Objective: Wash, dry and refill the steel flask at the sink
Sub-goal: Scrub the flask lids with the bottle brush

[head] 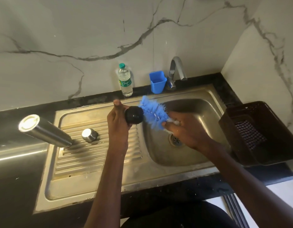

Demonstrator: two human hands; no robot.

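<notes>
The left hand (117, 122) is gripping the round black flask cap (134, 116); the right hand (183, 129) is clamping the blue bristle brush (150, 112). The cylindrical steel flask (44, 130) is standing inverted on the sink's (86, 186) drainboard, left edge (rigid, likely slippery wet; grasp mid-body).

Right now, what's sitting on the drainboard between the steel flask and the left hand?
In the head view, a small steel cap stands on the ribbed drainboard between the upside-down steel flask and the left hand.
</notes>
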